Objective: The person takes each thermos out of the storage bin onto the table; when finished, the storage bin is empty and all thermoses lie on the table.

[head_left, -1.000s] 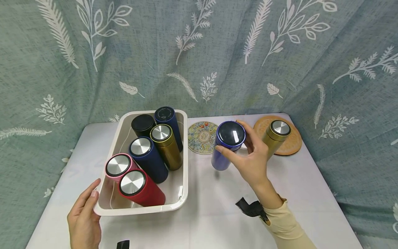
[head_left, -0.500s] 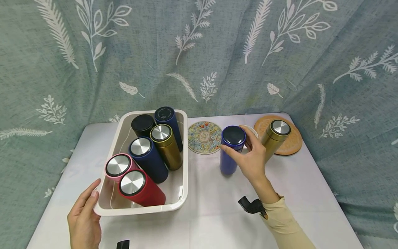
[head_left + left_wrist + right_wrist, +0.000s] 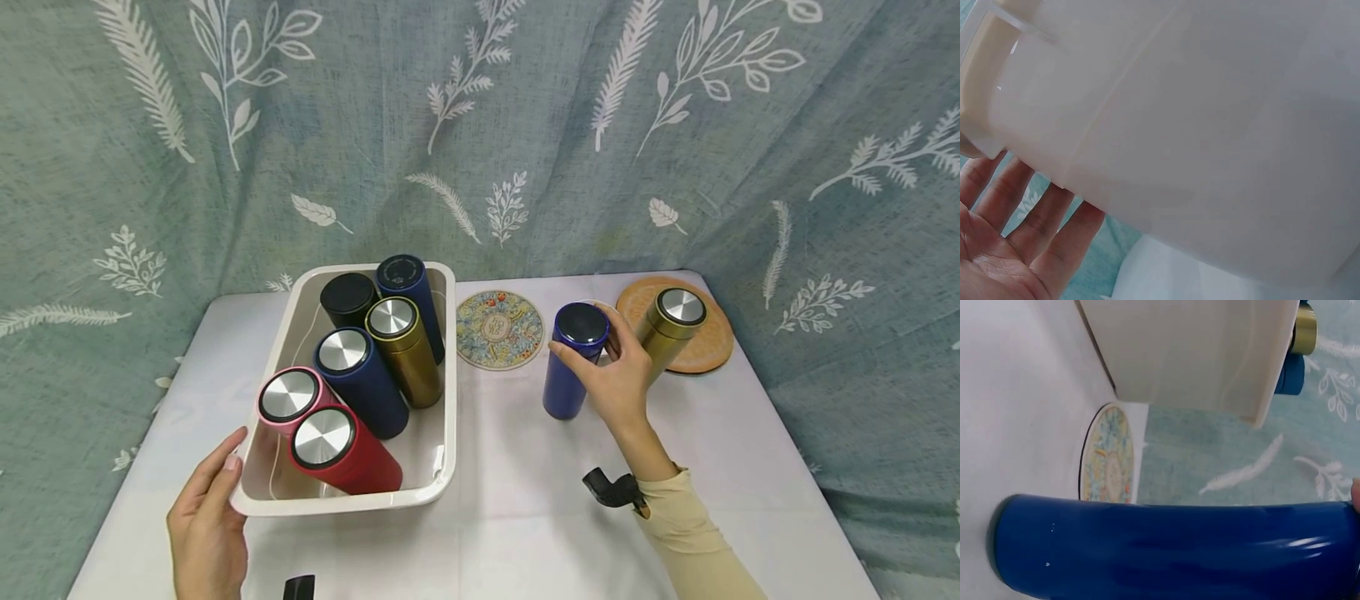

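Note:
My right hand (image 3: 615,371) grips a shiny blue thermos flask (image 3: 566,383) near its dark lid, thumb on one side and fingers on the other. The flask is upright, its base right at the white tabletop; in the right wrist view the glossy blue thermos body (image 3: 1172,550) fills the lower part. My left hand (image 3: 210,521) touches the near left corner of a white plastic tub (image 3: 345,504). Straight fingers (image 3: 1054,240) lie along the tub's edge in the left wrist view. Red, pink, dark blue, gold and black flasks stand or lean inside the tub.
A gold flask (image 3: 667,333) stands on a round orange coaster (image 3: 705,354) at the back right. A patterned round coaster (image 3: 500,329) lies between tub and blue flask. Partly hidden behind the blue flask is a white round piece (image 3: 600,303). A leaf-print curtain (image 3: 480,125) hangs behind.
The right hand has carried the blue flask to the right and down towards the tabletop, uncovering the patterned coaster. The left hand stays at the tub.

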The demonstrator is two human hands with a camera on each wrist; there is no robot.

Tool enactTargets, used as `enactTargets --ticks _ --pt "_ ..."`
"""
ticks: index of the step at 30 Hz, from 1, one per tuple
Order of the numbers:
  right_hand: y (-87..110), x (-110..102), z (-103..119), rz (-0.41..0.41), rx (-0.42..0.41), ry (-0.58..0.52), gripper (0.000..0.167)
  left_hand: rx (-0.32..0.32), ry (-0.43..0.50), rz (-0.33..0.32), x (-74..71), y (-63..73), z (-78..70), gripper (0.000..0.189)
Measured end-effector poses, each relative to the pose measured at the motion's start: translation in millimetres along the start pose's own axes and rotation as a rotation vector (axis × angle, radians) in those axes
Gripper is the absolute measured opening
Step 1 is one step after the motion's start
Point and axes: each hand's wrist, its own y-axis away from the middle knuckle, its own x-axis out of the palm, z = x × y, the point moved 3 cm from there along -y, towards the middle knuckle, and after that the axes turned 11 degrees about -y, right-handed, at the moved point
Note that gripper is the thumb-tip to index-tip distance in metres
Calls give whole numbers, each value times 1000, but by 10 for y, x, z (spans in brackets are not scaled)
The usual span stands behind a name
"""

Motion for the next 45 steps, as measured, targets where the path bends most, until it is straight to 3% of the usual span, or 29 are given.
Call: enactTargets --ticks 10,14,19,21,45 --pt "-72 -53 -102 -107 72 -12 75 3 7 -2 -2 -4 -5 39" --pt "-64 -26 44 -128 99 -7 74 2 -1 -3 -5 -5 -6 39" --pt "-89 -37 -27 -148 71 -26 74 -8 -14 -8 -3 -4 -7 40" --pt "-110 -56 -135 -147 54 -39 75 -9 -16 -10 -4 -5 -9 40" --pt "-167 -87 -163 -142 52 -56 73 -10 -49 -19 -12 -13 -1 41"
